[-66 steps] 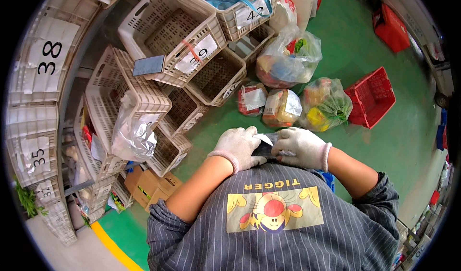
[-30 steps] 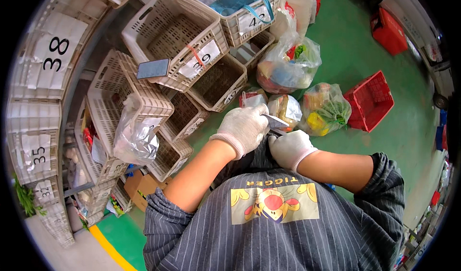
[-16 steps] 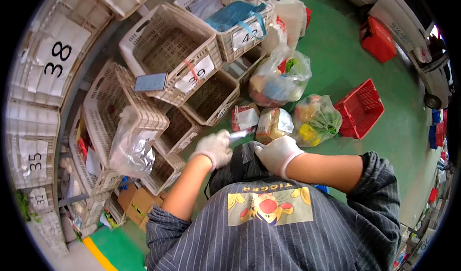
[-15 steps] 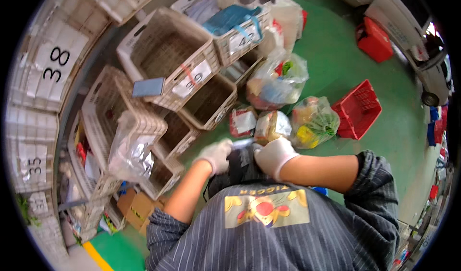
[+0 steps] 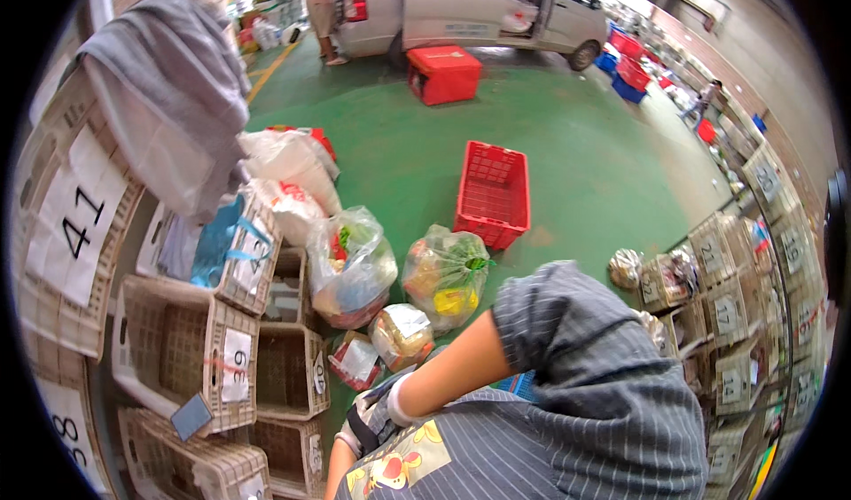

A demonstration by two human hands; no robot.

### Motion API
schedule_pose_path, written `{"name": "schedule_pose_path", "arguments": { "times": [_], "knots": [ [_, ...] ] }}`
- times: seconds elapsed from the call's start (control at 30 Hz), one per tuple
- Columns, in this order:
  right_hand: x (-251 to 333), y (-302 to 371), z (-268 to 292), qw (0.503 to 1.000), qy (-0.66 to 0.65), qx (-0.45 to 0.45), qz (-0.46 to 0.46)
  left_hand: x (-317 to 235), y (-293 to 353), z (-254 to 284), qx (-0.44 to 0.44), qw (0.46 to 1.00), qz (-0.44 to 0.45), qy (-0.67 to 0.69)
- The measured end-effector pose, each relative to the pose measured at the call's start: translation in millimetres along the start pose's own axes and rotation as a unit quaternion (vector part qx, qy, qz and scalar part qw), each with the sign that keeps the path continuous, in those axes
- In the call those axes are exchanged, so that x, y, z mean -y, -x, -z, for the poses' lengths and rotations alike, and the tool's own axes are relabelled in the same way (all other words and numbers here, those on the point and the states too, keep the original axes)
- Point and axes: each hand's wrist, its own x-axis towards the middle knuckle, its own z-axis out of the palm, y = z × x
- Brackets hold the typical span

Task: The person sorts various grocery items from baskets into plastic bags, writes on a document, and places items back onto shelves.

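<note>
Both my hands wear white gloves and are close together at my waist, low in the view. Against a black bag at my front, my left hand is closed, its fingers partly covered by the dark material. My right hand reaches across to the same bag; its fingers are hidden by the wrist and cloth. Just beyond the hands, a red-and-white package and a brown wrapped bundle with a white label rest on the floor. Behind them stand two clear bags of goods.
Beige crates are stacked at the left, with a phone-like slab on one edge and grey cloth over another. A red crate and red box stand ahead, before a van. Shelved crates line the right.
My view has swung right and up, bringing the van and right-hand shelves into sight. My hands stay together at the bag; the pale flat thing between them is no longer visible.
</note>
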Motion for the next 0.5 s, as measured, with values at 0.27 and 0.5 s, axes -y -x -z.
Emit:
{"name": "schedule_pose_path", "arguments": {
  "times": [0.27,0.5],
  "knots": [
    [-2.7,1.8,-11.7,0.997,-0.046,-0.04,-0.048,-18.8,-20.2,-4.0,0.067,0.997,-0.011,0.023],
    [-4.5,-2.2,-16.4,0.991,-0.082,-0.073,-0.072,-30.4,-34.2,-3.9,0.114,0.993,-0.014,0.032]
  ]
}}
